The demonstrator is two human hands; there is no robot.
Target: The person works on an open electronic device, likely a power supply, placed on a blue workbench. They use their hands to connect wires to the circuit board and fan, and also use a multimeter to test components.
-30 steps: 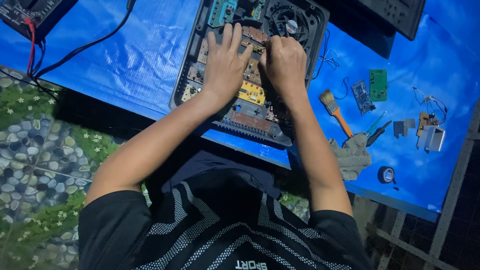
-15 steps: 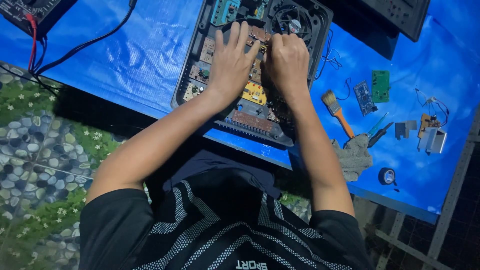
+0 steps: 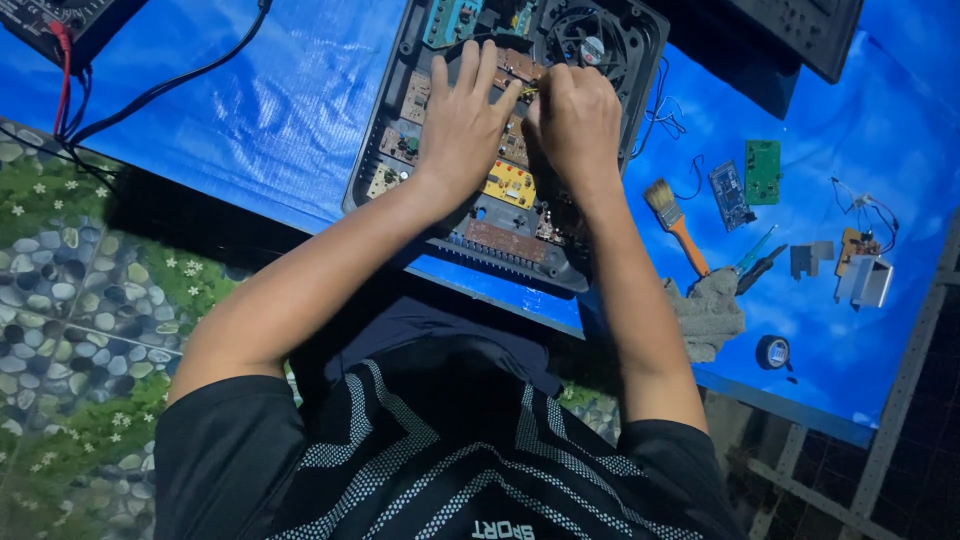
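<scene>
Both hands down inside an opened dark appliance casing [image 3: 392, 150] lying on a blue tarp [image 3: 250, 110], the casing set in the upper middle of the view, directly ahead of the person's chest. Left hand [image 3: 465, 125] laid flat over the circuit boards [image 3: 505, 185], fingers spread and stretched forward, palm down, grasping nothing visible. Right hand [image 3: 577, 120] just beside it, fingers curled and bunched at the tips, pinching something small near the boards' top edge; too small and too hidden to tell what. Fingertips of the two hands nearly touching there. Round cooling fan [image 3: 590, 40] in the casing's upper right corner, just beyond the right knuckles. Yellow component [image 3: 510, 185] on the board, below and between the wrists. To the right, well apart from the hands: paintbrush with orange handle [image 3: 678, 225], grey cloth [image 3: 708, 312], small pliers [image 3: 752, 258], green circuit board [image 3: 762, 170], a darker small board [image 3: 728, 195], roll of black tape [image 3: 773, 352], a few loose metal and wired parts [image 3: 862, 265]. At top left, red and black leads [image 3: 70, 85] trailing across the tarp. Pebble-patterned floor covering [image 3: 70, 300] along the left edge.
</scene>
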